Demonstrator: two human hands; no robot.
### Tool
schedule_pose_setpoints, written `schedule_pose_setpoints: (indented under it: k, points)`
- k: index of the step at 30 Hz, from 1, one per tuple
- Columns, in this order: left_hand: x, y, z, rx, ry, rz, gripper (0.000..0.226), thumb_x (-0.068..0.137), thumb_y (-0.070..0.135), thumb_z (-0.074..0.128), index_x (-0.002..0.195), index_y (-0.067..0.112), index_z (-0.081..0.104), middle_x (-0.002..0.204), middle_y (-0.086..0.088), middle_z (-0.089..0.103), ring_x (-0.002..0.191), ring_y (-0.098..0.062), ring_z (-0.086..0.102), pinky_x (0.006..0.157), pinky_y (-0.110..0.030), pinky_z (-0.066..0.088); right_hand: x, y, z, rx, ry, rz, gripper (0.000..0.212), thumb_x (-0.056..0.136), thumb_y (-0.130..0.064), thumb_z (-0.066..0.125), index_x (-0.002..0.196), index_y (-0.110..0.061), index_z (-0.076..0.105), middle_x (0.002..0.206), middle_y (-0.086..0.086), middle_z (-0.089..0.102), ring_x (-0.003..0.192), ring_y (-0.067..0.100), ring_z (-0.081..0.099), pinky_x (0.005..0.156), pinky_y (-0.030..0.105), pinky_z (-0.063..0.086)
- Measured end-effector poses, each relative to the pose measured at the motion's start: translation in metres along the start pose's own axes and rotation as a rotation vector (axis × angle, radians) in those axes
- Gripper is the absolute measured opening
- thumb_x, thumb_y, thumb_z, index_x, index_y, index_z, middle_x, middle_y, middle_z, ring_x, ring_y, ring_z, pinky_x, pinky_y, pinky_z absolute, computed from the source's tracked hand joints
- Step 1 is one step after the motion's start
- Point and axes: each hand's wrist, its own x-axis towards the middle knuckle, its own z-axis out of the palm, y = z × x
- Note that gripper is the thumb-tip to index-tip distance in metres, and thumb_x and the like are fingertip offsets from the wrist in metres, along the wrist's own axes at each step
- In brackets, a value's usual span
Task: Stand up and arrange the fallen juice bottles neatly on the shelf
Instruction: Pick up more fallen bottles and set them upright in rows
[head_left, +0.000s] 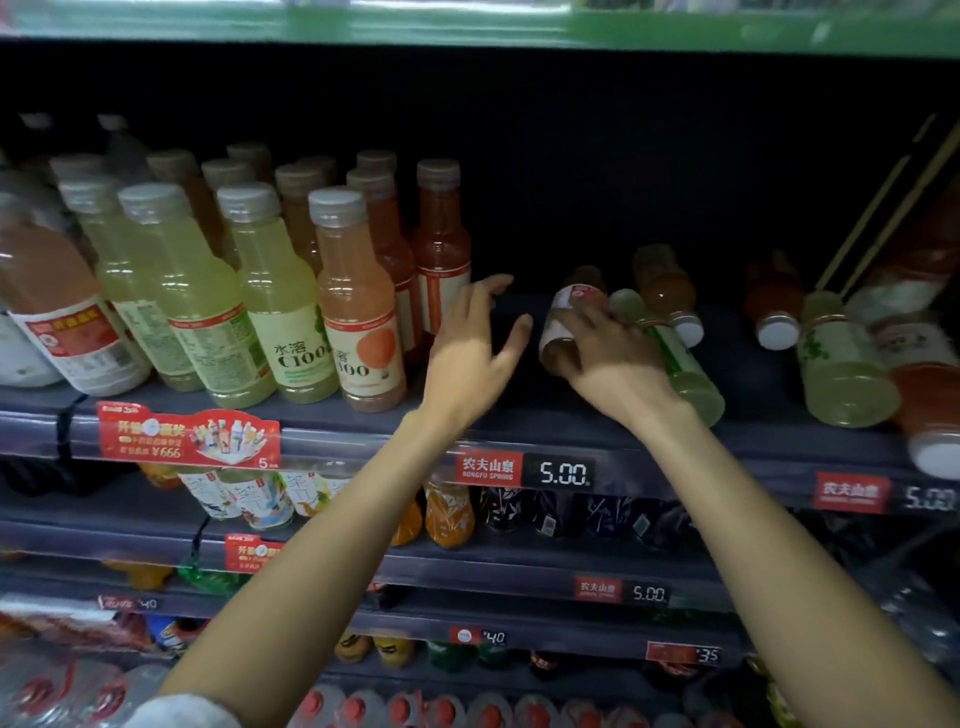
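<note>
Two bare arms are reaching up from the bottom of the frame toward the drinks shelf (753, 447) running across the middle. The left hand (467, 353) is hovering just left of center with its fingers spread wide and holding nothing, right beside the standing bottles. The right hand (608, 353), a bit right of center, is wrapping its fingers around a fallen dark bottle (563, 322) with a white label, which is lying on the shelf and touching a fallen pale green bottle (675, 358) next to it. Behind those two, an orange bottle (665, 291) is lying with its white cap pointing forward. Further toward the right edge, more are lying down: a pale yellow bottle (841, 374), a small red one (774, 306) and a red bottle (930, 395) hanging over the shelf lip. Over on the left half, the rows of upright bottles (280, 291) are looking tidy already. So I'd say it's maybe halfway: the left side is sorted, and at least six are waiting on the right, with a bare gap in the middle to fill.
</note>
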Motion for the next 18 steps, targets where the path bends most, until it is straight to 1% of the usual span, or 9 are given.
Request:
schedule_pose_setpoints:
  k: [1,3,5,6,9,12,14,16,18]
  points:
    - [0.007,0.001,0.007,-0.033,-0.056,-0.073,0.047,0.093,0.038,0.055,0.133,0.015,0.044,0.130,-0.006,0.050,0.117,-0.022,0.051,0.094,-0.037,0.046,-0.007,0.004,-0.004,0.019,0.030,-0.007,0.050,0.094,-0.033,0.048,0.141,-0.021,0.038,0.148,0.005,0.036,0.123,0.032,0.047,0.092,0.038,0.040]
    - [0.019,0.005,0.021,-0.024,-0.180,-0.179,0.056,0.092,0.046,0.055,0.139,0.019,0.038,0.136,-0.008,0.046,0.121,-0.025,0.049,0.096,-0.038,0.045,-0.019,0.013,-0.011,0.009,0.118,-0.040,0.048,0.092,-0.035,0.052,0.136,-0.018,0.046,0.140,0.004,0.048,0.119,0.031,0.051,0.096,0.041,0.038]
    - [0.027,0.013,0.037,0.047,-0.308,-0.211,0.066,0.088,0.055,0.056,0.142,0.023,0.033,0.138,-0.009,0.043,0.122,-0.028,0.049,0.098,-0.042,0.044,-0.030,0.028,-0.013,-0.079,0.206,-0.043,0.044,0.088,-0.035,0.059,0.128,-0.015,0.055,0.130,0.007,0.057,0.113,0.035,0.053,0.096,0.046,0.038]
    - [0.028,0.015,0.041,0.096,-0.353,-0.217,0.071,0.086,0.058,0.056,0.143,0.024,0.031,0.139,-0.009,0.043,0.122,-0.030,0.048,0.098,-0.043,0.043,-0.033,0.033,-0.012,-0.121,0.212,-0.032,0.042,0.087,-0.035,0.061,0.123,-0.015,0.058,0.124,0.010,0.060,0.109,0.037,0.054,0.093,0.047,0.040]
    - [0.037,0.023,0.058,0.206,-0.394,-0.246,0.080,0.081,0.066,0.056,0.144,0.022,0.031,0.140,-0.010,0.044,0.125,-0.033,0.046,0.100,-0.042,0.041,-0.043,0.052,-0.010,-0.162,0.186,0.035,0.034,0.081,-0.029,0.066,0.110,-0.012,0.064,0.118,0.013,0.059,0.109,0.038,0.052,0.085,0.045,0.043]
    - [0.052,0.033,0.069,0.222,-0.438,-0.335,0.090,0.076,0.073,0.055,0.144,0.019,0.031,0.140,-0.010,0.047,0.125,-0.032,0.048,0.098,-0.040,0.041,-0.046,0.066,-0.003,-0.164,0.252,0.061,0.025,0.075,-0.017,0.066,0.099,-0.009,0.066,0.113,0.013,0.061,0.104,0.037,0.055,0.074,0.040,0.047]
    - [0.060,0.037,0.075,0.216,-0.521,-0.379,0.091,0.075,0.073,0.058,0.142,0.015,0.035,0.136,-0.009,0.052,0.121,-0.030,0.052,0.092,-0.035,0.043,-0.042,0.073,0.000,-0.161,0.309,0.088,0.018,0.075,-0.013,0.064,0.092,-0.009,0.067,0.106,0.011,0.063,0.097,0.035,0.058,0.068,0.036,0.046]
    - [0.063,0.037,0.077,0.212,-0.593,-0.395,0.086,0.076,0.068,0.060,0.140,0.014,0.039,0.135,-0.008,0.054,0.119,-0.028,0.054,0.087,-0.030,0.042,-0.039,0.079,0.000,-0.170,0.350,0.096,0.016,0.075,-0.012,0.063,0.089,-0.008,0.068,0.103,0.012,0.064,0.095,0.036,0.058,0.072,0.038,0.046]
    - [0.060,0.033,0.074,0.211,-0.608,-0.383,0.080,0.079,0.063,0.060,0.140,0.015,0.041,0.135,-0.008,0.054,0.119,-0.027,0.054,0.086,-0.028,0.041,-0.038,0.081,-0.003,-0.206,0.409,0.078,0.017,0.077,-0.014,0.059,0.088,-0.006,0.069,0.099,0.014,0.065,0.094,0.037,0.057,0.077,0.040,0.045]
